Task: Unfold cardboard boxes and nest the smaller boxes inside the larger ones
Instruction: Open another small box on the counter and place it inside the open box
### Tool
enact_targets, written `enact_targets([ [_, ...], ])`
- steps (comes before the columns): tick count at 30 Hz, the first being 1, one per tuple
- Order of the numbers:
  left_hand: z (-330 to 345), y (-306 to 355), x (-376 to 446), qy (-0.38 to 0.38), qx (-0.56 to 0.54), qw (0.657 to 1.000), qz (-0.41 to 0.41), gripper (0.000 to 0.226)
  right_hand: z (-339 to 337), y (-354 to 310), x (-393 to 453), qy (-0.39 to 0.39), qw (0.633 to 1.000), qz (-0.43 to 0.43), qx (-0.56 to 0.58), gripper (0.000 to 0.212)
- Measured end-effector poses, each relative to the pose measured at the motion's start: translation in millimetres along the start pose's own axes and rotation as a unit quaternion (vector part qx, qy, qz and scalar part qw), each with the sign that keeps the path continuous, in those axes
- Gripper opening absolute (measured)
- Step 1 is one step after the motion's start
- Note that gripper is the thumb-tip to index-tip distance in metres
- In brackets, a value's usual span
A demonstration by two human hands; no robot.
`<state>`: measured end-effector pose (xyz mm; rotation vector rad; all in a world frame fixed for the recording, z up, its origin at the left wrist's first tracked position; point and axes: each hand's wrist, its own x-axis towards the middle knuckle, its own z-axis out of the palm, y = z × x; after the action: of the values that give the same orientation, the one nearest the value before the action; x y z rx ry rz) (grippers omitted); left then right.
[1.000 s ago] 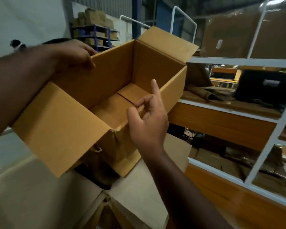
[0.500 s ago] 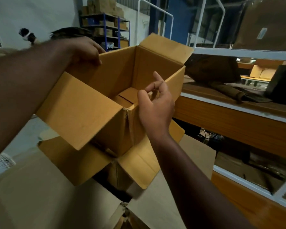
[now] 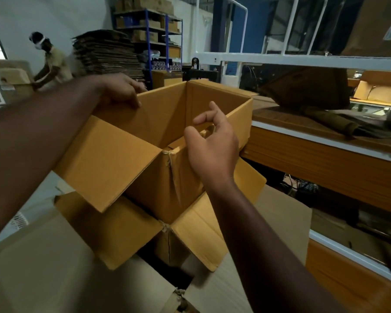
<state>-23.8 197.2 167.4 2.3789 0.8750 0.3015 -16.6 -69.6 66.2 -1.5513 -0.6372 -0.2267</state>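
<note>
- Your left hand (image 3: pixel 120 90) gripped the far-left wall of the small box (image 3: pixel 167 141) at its top edge, fingers curled over the rim and the thumb hidden behind the card.
- Your right hand (image 3: pixel 212 145) hung at the near right rim of that box, fingers loosely curled and apart from one another, gripping nothing. Whether the palm touched the card, I could not tell.
- The small box was open-topped and sat low inside the mouth of a second tan box (image 3: pixel 145 227), whose flaps splayed outward beneath it. That second box stood in turn within the large pale carton (image 3: pixel 54 267) at the bottom of the view.
- The small box's near corner seam (image 3: pixel 171 163) looked creased and frayed. I judged that a hard push down there could split it further.
- One-handed support was the chief risk: held by one wall only, the box could skew and jam crosswise against the lower box's rim.
- The near-left flap (image 3: pixel 108 161) stuck out wide. It might have caught on the flaps below and folded under as the box sank.
- The wooden shelf edge (image 3: pixel 325 154) lay just beside the right wall, so a sideways shove could have knocked the box against it.
</note>
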Motion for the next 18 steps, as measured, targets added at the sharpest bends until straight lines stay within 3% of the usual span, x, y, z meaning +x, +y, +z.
enact_targets([
  [6,2,-17,9,-0.052,0.048,0.997,0.012,0.057,0,6,-8,-0.028,0.999,-0.002,-0.043,0.019],
  [10,20,-36,13,-0.071,0.104,0.992,0.03,0.051,1,27,-11,-0.06,0.99,-0.044,-0.118,0.001],
  [14,44,-57,4,-0.051,0.128,0.99,0.03,0.058,-5,60,-15,-0.049,0.947,-0.142,-0.285,0.032],
  [18,71,-75,-11,-0.028,0.121,0.991,0.051,0.064,-20,95,-2,-0.119,0.943,-0.076,-0.3,0.041],
])
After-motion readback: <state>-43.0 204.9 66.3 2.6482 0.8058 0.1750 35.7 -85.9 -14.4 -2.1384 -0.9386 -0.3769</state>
